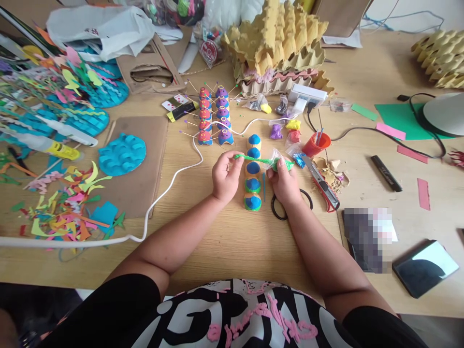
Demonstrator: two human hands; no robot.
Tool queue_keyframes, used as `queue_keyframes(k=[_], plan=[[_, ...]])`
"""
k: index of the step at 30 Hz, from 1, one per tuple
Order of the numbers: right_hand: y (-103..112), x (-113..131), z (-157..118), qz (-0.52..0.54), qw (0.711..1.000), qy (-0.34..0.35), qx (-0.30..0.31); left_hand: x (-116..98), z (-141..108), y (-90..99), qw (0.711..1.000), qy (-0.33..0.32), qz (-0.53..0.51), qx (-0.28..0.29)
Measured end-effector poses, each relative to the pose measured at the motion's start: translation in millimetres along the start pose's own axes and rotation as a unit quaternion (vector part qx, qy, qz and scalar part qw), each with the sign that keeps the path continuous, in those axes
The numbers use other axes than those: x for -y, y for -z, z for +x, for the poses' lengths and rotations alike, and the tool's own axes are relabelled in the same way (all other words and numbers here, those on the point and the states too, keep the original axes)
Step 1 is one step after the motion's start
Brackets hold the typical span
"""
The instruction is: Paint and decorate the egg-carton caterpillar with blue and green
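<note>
Patterned shirt, thin green clay strand

Green clay strand between left fingers and right fingers

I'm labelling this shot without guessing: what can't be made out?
In the head view:
Green clay: partly hidden by the right hand.
Black ring: partly hidden by the right arm.
Item beside the black device: covered by pixelation.
White rounded object: cut off by the right edge.
</note>
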State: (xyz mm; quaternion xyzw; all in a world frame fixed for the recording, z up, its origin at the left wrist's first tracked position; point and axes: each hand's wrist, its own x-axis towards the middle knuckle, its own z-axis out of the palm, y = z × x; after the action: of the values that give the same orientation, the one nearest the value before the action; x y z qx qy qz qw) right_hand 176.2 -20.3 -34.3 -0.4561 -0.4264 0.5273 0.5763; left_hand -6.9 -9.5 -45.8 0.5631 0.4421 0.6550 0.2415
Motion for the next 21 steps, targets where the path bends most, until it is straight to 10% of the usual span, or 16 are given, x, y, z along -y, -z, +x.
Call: queue_keyframes(k=[5, 13, 21], plan=[[-1.7, 3.4, 1.2, 0.034, 0.999, -0.016, -0.005, 0.6, 4.3, -3.8, 0.995, 0.051, -0.074, -0.05], [-0.8, 5.5, -5.8, -0.042, 0.998, -0.014, 0.044, -11.0, -12.8, -2.5, 0.99, -0.005, -0.07, 0.126], [-1.4, 11.8, -8.3, -0.067, 0.996, -0.011, 0.062, -6.1, -10.4, -2.3, 0.994, -0.049, 0.001, 0.098]])
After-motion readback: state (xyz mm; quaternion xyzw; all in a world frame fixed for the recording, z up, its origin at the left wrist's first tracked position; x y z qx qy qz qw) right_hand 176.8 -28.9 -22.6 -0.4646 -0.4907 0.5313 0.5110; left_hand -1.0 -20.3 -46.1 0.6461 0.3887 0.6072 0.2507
